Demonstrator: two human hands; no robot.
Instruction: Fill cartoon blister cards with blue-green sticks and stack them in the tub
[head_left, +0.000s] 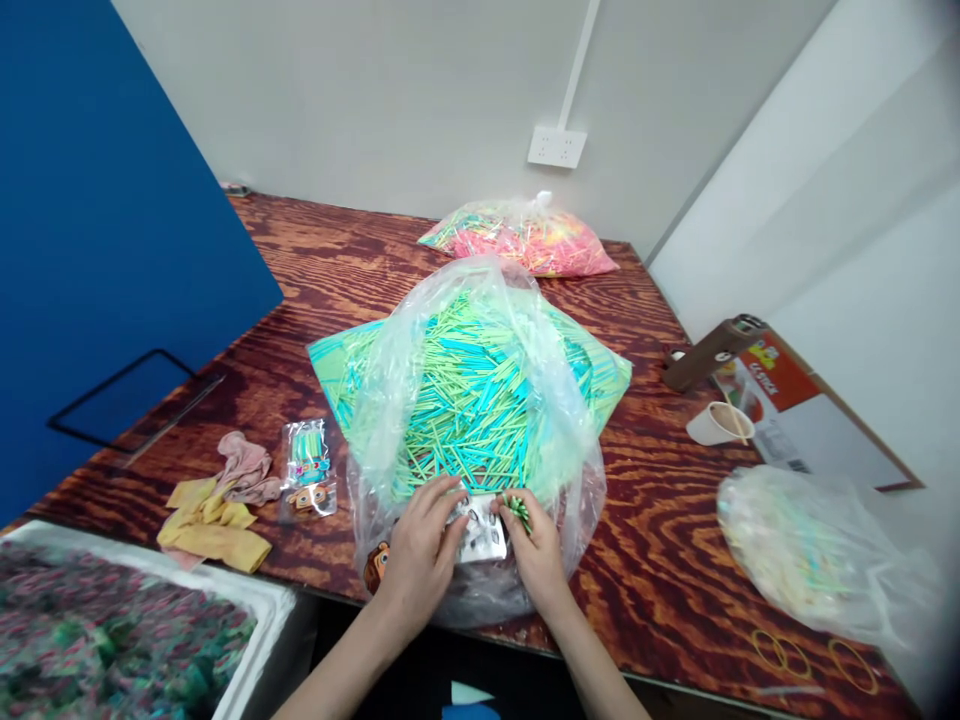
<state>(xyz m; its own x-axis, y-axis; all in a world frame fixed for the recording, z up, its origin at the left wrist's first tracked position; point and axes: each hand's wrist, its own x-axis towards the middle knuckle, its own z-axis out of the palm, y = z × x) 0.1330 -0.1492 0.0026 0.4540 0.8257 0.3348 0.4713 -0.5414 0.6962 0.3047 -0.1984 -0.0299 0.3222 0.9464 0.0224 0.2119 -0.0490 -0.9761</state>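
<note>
A large clear plastic bag [480, 272] lies open before me, full of thin green and blue sticks [472, 390]. At its near edge my left hand [421, 545] has its fingers curled over the left side of a small silvery-white packet [484, 530] with dark marks. My right hand [537, 550] pinches a small bundle of green sticks [518, 514] end-on, beside the packet's right edge. Partly hidden by my left hand, a brown cartoon-face piece [376, 566] shows at the bag's lower left. Left of the bag lies a filled clear packet [309, 465] with coloured strips and a cartoon face.
A tied bag of pink and yellow sticks [532, 240] lies behind. Pink and yellow cloths [217, 525] are at left, above a white-rimmed foam box [262, 640]. At right are a paper cup [712, 425], brown cylinder [709, 355], carton [825, 425], another bag [817, 550] and rubber bands [780, 655].
</note>
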